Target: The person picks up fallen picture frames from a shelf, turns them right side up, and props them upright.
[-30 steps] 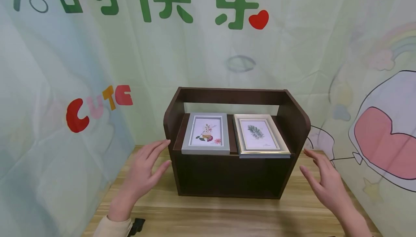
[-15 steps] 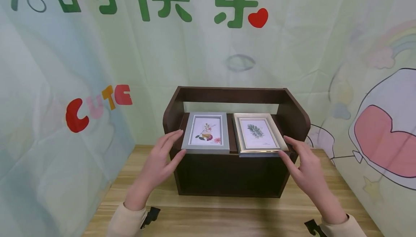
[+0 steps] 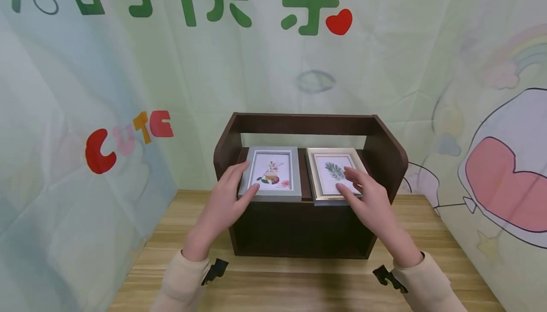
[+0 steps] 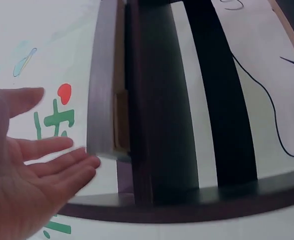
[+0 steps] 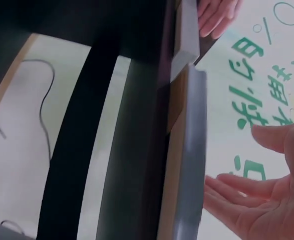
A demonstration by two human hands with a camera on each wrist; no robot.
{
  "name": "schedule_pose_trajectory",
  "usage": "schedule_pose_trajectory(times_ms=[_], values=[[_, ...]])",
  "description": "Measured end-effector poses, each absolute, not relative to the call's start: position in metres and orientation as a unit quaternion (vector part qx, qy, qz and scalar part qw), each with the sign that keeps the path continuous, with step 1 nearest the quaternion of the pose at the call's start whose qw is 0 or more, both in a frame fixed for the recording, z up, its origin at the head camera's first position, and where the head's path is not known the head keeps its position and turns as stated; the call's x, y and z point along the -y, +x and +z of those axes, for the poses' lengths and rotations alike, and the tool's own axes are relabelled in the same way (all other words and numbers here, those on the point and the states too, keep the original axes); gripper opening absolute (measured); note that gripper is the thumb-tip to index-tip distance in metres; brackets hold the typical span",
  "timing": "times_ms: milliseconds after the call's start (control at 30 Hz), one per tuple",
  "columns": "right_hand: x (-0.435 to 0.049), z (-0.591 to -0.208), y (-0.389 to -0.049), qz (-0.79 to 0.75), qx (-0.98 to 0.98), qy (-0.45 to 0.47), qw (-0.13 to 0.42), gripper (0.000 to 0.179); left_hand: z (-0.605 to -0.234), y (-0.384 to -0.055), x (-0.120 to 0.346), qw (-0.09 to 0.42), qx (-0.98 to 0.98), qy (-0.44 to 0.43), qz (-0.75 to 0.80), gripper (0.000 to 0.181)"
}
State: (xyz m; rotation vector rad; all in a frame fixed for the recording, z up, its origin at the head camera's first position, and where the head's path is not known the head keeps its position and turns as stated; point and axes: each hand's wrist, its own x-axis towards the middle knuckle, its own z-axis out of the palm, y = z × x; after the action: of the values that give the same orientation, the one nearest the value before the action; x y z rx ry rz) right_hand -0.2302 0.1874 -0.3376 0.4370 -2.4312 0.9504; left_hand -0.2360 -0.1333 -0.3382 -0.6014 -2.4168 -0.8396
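Observation:
Two picture frames lie face up, side by side, on a dark brown wooden rack (image 3: pixel 301 229). The left one, a grey picture frame (image 3: pixel 273 172), shows a flower print. Beside it, the silver-gold picture frame (image 3: pixel 326 181) holds a green leaf print. My left hand (image 3: pixel 224 203) lies along the grey frame's left edge, fingers extended and thumb over its lower left corner; its fingertips come close to that frame's side (image 4: pixel 101 95) in the left wrist view. Over the right part of the leaf picture hovers my right hand (image 3: pixel 372 203), fingers loosely bent; contact is hard to tell.
The rack stands on a wood-grain table (image 3: pixel 282 283) and has raised side panels (image 3: pixel 389 157) and a back rail (image 3: pixel 305 123). Behind it hangs a pale green printed backdrop (image 3: pixel 265 74) with lettering, which also runs along both sides.
Both hands have moved inward from outside the rack. The left has come to the grey frame's left edge, the right over the leaf picture. The frames have stayed in place.

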Motion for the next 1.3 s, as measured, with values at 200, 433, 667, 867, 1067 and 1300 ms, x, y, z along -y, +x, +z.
schedule_pose_trajectory(times_ms=[200,433,667,867,1067,1300], values=[[-0.165,-0.323,-0.245,0.384,0.892,0.148,0.186,0.049,-0.33,-0.249,0.123,0.22,0.903,-0.171,-0.327,0.06],[-0.141,-0.313,-0.263,0.405,0.893,0.155,0.118,0.052,-0.328,-0.264,0.114,0.17,0.917,-0.095,-0.348,0.062],[-0.121,-0.305,-0.277,0.416,0.896,0.15,0.031,0.059,-0.329,-0.272,0.114,0.151,0.919,-0.047,-0.362,0.059],[-0.112,-0.299,-0.288,0.427,0.894,0.132,-0.034,0.064,-0.329,-0.277,0.113,0.123,0.916,-0.008,-0.383,0.059],[-0.111,-0.3,-0.294,0.429,0.896,0.103,-0.058,0.065,-0.33,-0.279,0.11,0.102,0.912,0.02,-0.397,0.06],[-0.104,-0.298,-0.294,0.434,0.893,0.104,-0.064,0.066,-0.328,-0.28,0.107,0.108,0.909,0.021,-0.403,0.06]])
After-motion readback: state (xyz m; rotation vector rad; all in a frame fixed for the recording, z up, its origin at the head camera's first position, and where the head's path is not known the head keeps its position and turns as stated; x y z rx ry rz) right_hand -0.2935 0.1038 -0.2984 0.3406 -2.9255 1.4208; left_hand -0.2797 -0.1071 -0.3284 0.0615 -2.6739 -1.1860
